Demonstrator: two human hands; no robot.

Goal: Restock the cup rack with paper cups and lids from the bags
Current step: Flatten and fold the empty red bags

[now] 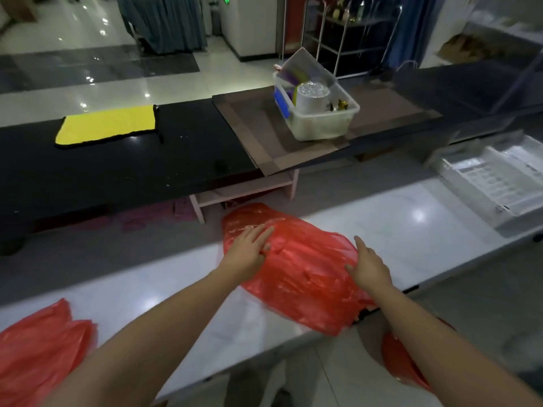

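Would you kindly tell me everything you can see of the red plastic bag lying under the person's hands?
The red plastic bag is thin, translucent and crinkled, lying nearly flat on the white marble-look counter, so it looks almost empty. It runs diagonally, its far end toward the dark counter, its near end drooping over the counter's front edge. The left hand rests on its far left part with straight fingers; the right hand lies open on its right side.

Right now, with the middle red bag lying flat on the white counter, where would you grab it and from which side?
Judging by its pose, pinch the red bag at its near edge, which overhangs the white counter beside the right hand, coming from the person's side. The flat middle under the left hand offers no fold to grip.
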